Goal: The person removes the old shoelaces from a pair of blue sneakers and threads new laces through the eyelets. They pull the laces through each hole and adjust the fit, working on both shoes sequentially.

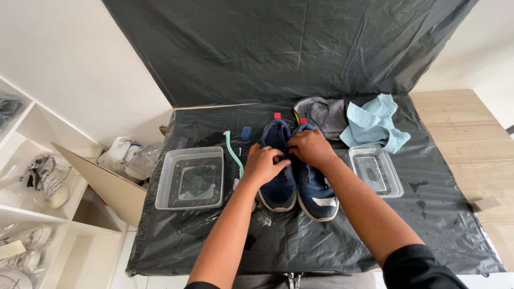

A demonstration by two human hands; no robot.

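Observation:
Two dark blue sneakers stand side by side on a table covered with black plastic sheet, toes toward me. My left hand rests on the left sneaker, fingers curled at its lace area. On the right sneaker, my right hand is over the tongue, fingers bent and meeting the left hand's fingers between the shoes. What the fingers pinch is hidden. Small red tabs show at both heels.
A clear plastic tub with water sits left; a teal-handled brush lies beside it. A smaller clear tray is at right. A light blue cloth and grey cloth lie behind. White shelves with shoes stand left.

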